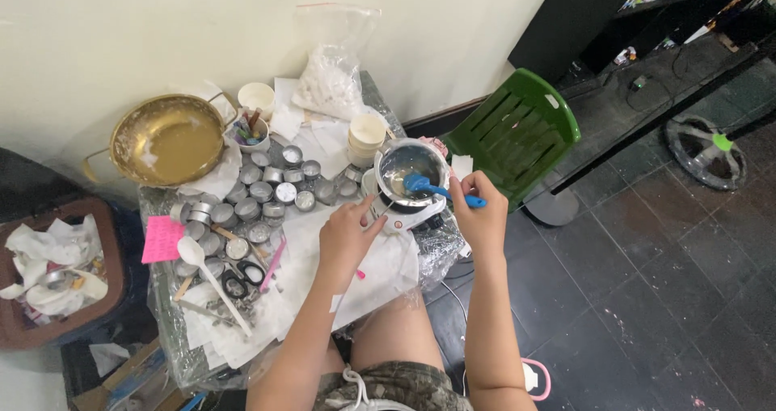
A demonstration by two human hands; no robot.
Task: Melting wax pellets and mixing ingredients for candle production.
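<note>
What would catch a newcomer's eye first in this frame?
The right hand dips a blue spatula into a small metal pot at the table's right end; the left hand rests beside it. A brass bowl sits far left, a green chair to the right.

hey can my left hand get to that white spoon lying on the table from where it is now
Probably yes. The left hand rests free at the base of the small melting pot, and the white spoon lies uncovered on the papers to its left, with only low tins and scissors around.

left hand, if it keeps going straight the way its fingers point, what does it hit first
Most likely the white base under the metal pot: the left hand points right at it, fingertips nearly touching, though depth is unclear.
</note>
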